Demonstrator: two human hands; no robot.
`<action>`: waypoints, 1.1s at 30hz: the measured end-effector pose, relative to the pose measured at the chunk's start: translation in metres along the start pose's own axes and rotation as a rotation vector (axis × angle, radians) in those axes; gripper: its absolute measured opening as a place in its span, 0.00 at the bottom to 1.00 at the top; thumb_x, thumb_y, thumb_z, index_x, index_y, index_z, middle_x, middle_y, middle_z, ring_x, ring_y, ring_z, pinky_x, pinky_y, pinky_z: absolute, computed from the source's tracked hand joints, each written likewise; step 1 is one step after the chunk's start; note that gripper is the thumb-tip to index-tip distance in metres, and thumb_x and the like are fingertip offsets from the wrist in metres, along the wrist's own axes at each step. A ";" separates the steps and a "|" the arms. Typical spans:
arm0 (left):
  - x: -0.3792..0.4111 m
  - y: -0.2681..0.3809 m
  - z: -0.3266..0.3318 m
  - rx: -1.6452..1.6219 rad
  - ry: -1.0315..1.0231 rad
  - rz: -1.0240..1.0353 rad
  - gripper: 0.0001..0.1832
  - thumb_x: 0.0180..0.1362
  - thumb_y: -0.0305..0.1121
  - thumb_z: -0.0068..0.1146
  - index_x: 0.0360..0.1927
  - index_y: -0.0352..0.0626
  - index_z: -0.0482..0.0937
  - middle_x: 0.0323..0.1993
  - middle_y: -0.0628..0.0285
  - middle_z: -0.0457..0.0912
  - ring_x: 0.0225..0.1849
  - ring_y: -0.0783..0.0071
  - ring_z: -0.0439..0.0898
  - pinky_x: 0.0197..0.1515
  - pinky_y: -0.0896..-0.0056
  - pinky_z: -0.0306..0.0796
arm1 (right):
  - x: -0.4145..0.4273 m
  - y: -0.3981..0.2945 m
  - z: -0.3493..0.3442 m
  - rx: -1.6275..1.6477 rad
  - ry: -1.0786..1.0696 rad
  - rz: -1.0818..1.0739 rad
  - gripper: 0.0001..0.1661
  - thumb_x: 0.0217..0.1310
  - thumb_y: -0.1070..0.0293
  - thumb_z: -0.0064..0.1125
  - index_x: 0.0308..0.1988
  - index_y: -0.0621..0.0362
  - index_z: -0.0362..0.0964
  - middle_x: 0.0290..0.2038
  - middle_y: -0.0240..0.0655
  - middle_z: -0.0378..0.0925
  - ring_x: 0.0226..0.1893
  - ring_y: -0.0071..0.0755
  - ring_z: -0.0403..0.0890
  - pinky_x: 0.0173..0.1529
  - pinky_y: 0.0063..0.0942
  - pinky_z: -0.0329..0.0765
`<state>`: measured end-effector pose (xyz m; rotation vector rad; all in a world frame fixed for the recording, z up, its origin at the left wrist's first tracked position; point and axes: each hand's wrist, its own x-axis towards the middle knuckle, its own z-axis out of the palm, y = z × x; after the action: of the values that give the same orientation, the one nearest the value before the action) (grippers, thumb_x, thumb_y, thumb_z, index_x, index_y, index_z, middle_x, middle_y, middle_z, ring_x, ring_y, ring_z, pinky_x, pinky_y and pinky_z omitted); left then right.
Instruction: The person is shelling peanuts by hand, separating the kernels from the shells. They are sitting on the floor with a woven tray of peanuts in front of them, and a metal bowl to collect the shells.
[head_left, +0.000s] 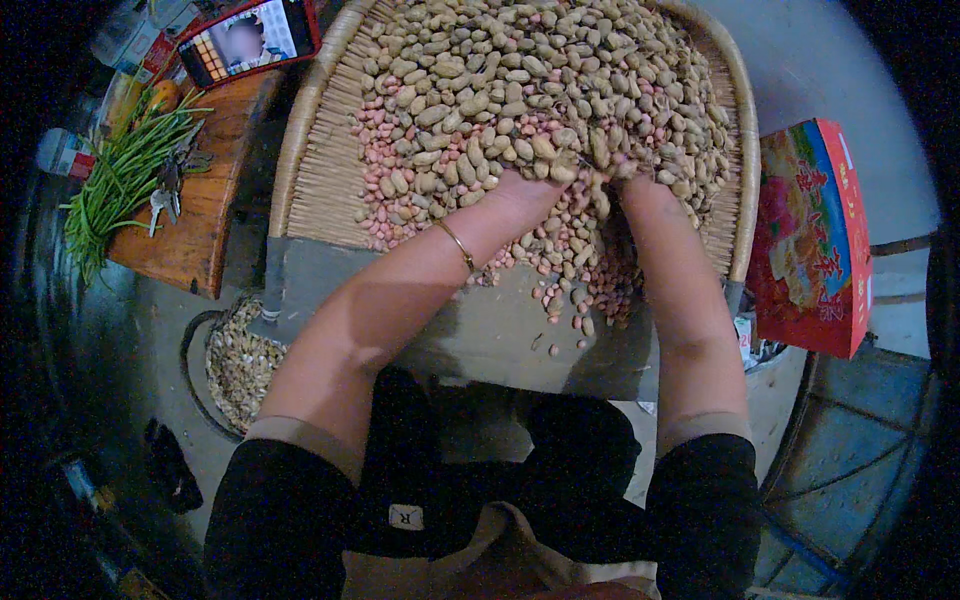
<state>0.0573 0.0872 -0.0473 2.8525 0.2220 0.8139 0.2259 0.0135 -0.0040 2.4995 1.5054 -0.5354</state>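
Observation:
A large heap of unshelled peanuts (480, 82) fills a woven winnowing basket (300, 180) in front of me. Pink shelled peanut kernels (382, 217) lie along the heap's left and near edges. My left hand (536, 191), with a bangle (455, 244) on the forearm, reaches into the near side of the heap; its fingers are buried among the pods. Close beside it on the right, my right hand (634, 184) is also sunk into the peanuts, its fingers hidden. What either hand grasps cannot be made out. Loose pods and kernels are scattered on the grey near panel (480, 322) below the hands.
At left, a wooden table (202, 217) bears green vegetable stems (127, 180), keys (161, 206) and a phone (251, 41) in a red case. Below it stands a container of peanut shells (244, 367). A red printed box (810, 240) stands right of the basket.

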 end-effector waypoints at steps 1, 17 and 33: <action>-0.003 -0.002 0.006 0.009 0.180 0.063 0.17 0.53 0.33 0.38 0.47 0.46 0.65 0.37 0.53 0.74 0.35 0.52 0.75 0.39 0.52 0.69 | -0.001 0.002 -0.004 -0.005 0.006 -0.021 0.29 0.51 0.54 0.47 0.51 0.54 0.56 0.52 0.39 0.56 0.51 0.39 0.54 0.52 0.35 0.54; 0.082 -0.016 -0.042 -0.001 -0.804 -0.158 0.13 0.44 0.34 0.51 0.34 0.41 0.76 0.35 0.52 0.76 0.37 0.55 0.75 0.41 0.62 0.69 | -0.021 -0.050 -0.151 -0.046 -0.122 -0.158 0.19 0.55 0.60 0.45 0.44 0.61 0.65 0.42 0.42 0.68 0.40 0.36 0.70 0.41 0.33 0.71; 0.029 -0.057 -0.154 -1.100 -0.348 -0.410 0.16 0.53 0.34 0.48 0.45 0.42 0.70 0.40 0.61 0.75 0.37 0.70 0.74 0.37 0.69 0.73 | -0.082 0.001 -0.056 1.475 -0.253 -0.406 0.23 0.58 0.56 0.41 0.50 0.56 0.61 0.39 0.34 0.74 0.41 0.35 0.74 0.45 0.30 0.71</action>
<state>-0.0056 0.1662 0.0851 1.7648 0.2072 0.2051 0.2045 -0.0354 0.0796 2.5465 1.8006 -2.6983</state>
